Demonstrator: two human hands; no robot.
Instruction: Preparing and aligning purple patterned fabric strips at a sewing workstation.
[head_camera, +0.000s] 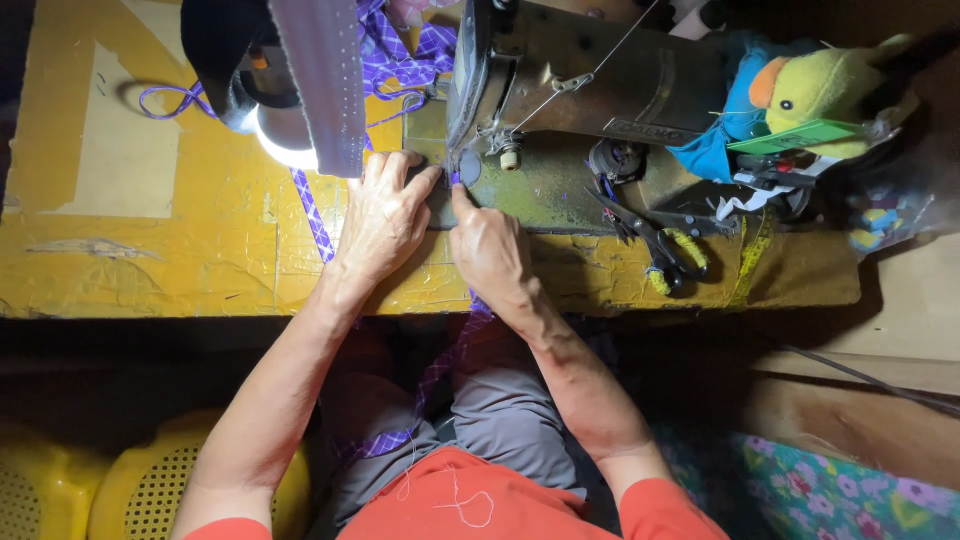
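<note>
1. Under the needle of the sewing machine (590, 90), at twelve o'clock from both hands, lay the purple strip (312, 215); its long axis ran from twelve toward six, down over the table edge to the lap.
2. Left hand (385, 215) lay flat, fingers spread, pressing the strip.
3. Right hand (487, 248) sat nearer the needle, forefinger pressing, fingers together.
4. Scissors (665, 250) lay at three o'clock; a green tag (800, 136) hung on the yellow plush toy (825, 90).

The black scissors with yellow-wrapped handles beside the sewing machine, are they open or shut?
Shut, as far as shows: the black scissors with yellow-wrapped handles lie flat on the yellow table, blades together in one dark line, handle loops side by side.
</note>
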